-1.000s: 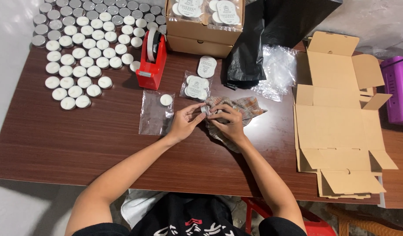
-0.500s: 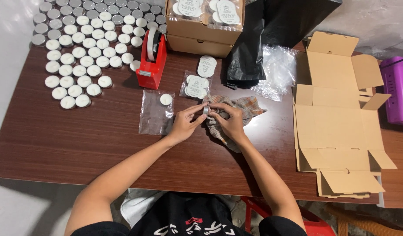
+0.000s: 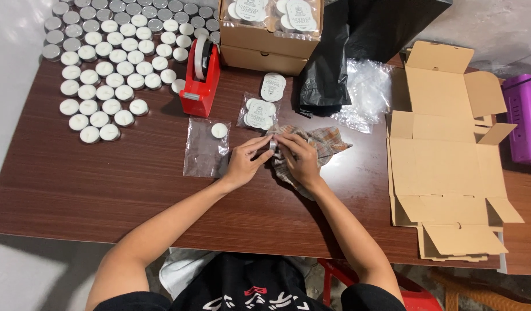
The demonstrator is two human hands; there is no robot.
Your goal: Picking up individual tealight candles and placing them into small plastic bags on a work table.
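Both hands have drawn closer over the desk (image 3: 104,184): left hand (image 3: 245,161) and right hand (image 3: 299,158) now pinch one small tealight (image 3: 273,144) against the checked cloth (image 3: 326,144) (edge-on, mid-wipe by the look).

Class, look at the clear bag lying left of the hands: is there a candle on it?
Yes: one white candle sits at the top right corner of the clear bag, just left of the left hand.

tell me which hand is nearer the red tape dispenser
Left. The left hand lies below and just right of the red tape dispenser; the right hand is farther right, on the checked cloth.
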